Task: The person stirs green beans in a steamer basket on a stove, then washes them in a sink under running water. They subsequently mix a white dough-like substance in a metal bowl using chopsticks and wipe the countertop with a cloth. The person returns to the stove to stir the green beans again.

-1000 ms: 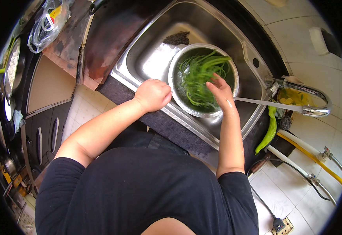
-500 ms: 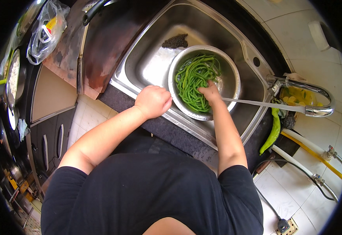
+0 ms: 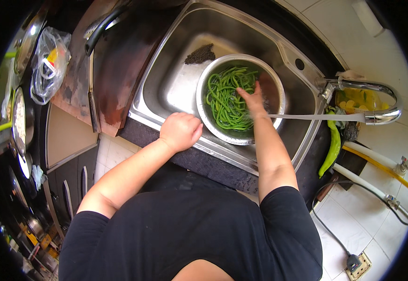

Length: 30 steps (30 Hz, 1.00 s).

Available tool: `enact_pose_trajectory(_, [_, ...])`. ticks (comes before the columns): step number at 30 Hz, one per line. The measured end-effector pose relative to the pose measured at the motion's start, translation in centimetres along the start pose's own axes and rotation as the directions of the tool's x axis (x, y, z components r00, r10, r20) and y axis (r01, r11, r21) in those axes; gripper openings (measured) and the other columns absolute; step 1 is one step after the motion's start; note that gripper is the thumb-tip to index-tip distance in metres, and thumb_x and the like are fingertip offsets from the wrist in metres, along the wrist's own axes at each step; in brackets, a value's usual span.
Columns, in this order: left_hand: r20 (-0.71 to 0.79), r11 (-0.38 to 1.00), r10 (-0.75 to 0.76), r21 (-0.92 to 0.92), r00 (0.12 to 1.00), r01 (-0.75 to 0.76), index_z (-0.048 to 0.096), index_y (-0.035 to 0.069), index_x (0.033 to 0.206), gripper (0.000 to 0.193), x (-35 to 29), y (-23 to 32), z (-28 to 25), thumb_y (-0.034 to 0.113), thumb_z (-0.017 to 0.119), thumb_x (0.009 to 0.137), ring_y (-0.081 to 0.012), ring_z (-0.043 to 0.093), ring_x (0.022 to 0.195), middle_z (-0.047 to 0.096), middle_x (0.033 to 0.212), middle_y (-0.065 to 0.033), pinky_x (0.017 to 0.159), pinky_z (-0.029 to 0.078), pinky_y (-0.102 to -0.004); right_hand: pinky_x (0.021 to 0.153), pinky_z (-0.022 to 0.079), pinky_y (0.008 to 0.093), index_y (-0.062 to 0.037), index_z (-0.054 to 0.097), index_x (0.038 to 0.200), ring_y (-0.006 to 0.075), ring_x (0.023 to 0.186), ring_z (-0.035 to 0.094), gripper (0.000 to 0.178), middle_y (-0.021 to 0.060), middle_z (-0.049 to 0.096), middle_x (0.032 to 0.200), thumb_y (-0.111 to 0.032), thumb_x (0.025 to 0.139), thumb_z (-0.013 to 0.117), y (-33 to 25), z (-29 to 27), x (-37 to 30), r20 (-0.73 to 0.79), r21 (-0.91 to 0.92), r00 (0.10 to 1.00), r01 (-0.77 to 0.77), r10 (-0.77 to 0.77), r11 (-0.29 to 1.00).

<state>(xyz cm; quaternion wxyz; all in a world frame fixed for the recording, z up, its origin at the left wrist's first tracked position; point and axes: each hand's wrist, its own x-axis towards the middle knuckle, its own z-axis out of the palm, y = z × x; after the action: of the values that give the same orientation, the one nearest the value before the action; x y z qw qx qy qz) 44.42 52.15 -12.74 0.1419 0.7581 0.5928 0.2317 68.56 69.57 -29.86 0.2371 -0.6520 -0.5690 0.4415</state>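
Observation:
A round metal bowl (image 3: 270,84) stands in the steel sink (image 3: 176,79), holding long green beans (image 3: 227,100) in water. My right hand (image 3: 254,99) is over the right side of the beans, its thumb and fingers spread and closed on nothing. From the tap (image 3: 386,117) a stream of water (image 3: 316,117) runs left toward the bowl and meets my right wrist. My left hand (image 3: 181,131) is a fist at the sink's near edge, left of the bowl, with nothing showing in it.
Dark granules (image 3: 200,54) lie in a heap on the sink floor beyond the bowl. A long green pepper (image 3: 331,147) rests right of the sink. To the left are a stained wooden board (image 3: 73,100), a black-handled utensil (image 3: 103,30) and a clear plastic bag (image 3: 49,70).
My right hand has come up out of the beans and moved toward the bowl's right side, its fingers spreading. The water around the beans looks stirred. My left fist stays at the sink's edge.

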Motion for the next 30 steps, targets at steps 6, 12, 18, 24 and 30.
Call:
enact_pose_trajectory(6, [0.033,1.0,0.004,0.009,0.999,-0.004,0.055,0.008,0.061,0.015,-0.1,-0.1,0.2,0.018,0.059,0.072,-0.026,0.057,0.061,0.055,0.061,-0.007,0.059,0.045,-0.0382,0.089,0.045,0.0373,0.0033,0.022,0.136,0.029,0.109,0.051,0.086,0.022,0.046,0.123,-0.012,0.068,0.073,-7.3,-1.1,-5.3,0.614,0.283,0.722,-0.577,0.318,0.766])
enact_pose_trajectory(12, [0.019,1.0,0.009,-0.006,1.0,-0.009,0.056,0.009,0.062,0.014,-0.5,-0.2,0.1,0.018,0.06,0.072,-0.0252,0.056,0.061,0.055,0.062,-0.0068,0.058,0.044,-0.0374,0.084,0.049,0.0365,0.0022,0.035,0.129,0.0247,0.098,0.058,0.066,0.0175,0.057,0.11,-0.004,0.071,0.066,-12.8,-8.0,-9.0,0.544,0.566,0.83,-0.473,0.126,0.675])
enact_pose_trajectory(18, [0.03,1.0,0.005,-0.016,1.0,-0.005,0.056,0.008,0.063,0.014,-0.6,-0.3,0.1,0.018,0.059,0.072,-0.0256,0.056,0.061,0.055,0.062,-0.0073,0.059,0.044,-0.0374,0.086,0.046,0.0328,0.0033,0.033,0.131,0.0236,0.099,0.057,0.066,0.0169,0.056,0.111,-0.01,0.075,0.065,-15.8,-9.6,-9.0,0.398,0.567,0.917,-0.243,-0.004,0.787])
enact_pose_trajectory(24, [0.004,0.999,0.007,-0.037,1.0,-0.007,0.057,0.009,0.063,0.013,-0.5,-0.3,0.1,0.017,0.059,0.072,-0.0256,0.056,0.061,0.055,0.061,-0.0067,0.059,0.044,-0.0374,0.1,0.033,0.0368,0.0036,0.032,0.132,0.037,0.121,0.039,0.083,0.0296,0.037,0.13,-0.037,0.071,0.07,-4.1,-6.0,-3.2,0.068,-0.378,0.991,0.134,-0.117,0.916])
enact_pose_trajectory(30, [0.018,1.0,0.01,-0.012,1.0,-0.01,0.056,0.008,0.063,0.013,-0.5,-0.3,0.0,0.017,0.059,0.072,-0.0254,0.056,0.061,0.055,0.062,-0.0068,0.059,0.045,-0.0371,0.107,0.019,0.0483,-0.0061,0.0,0.142,0.043,0.133,0.01,0.127,0.0289,0.0,0.143,-0.057,0.054,0.076,-8.7,1.4,-8.6,0.118,-0.773,0.966,-0.058,0.232,0.631])
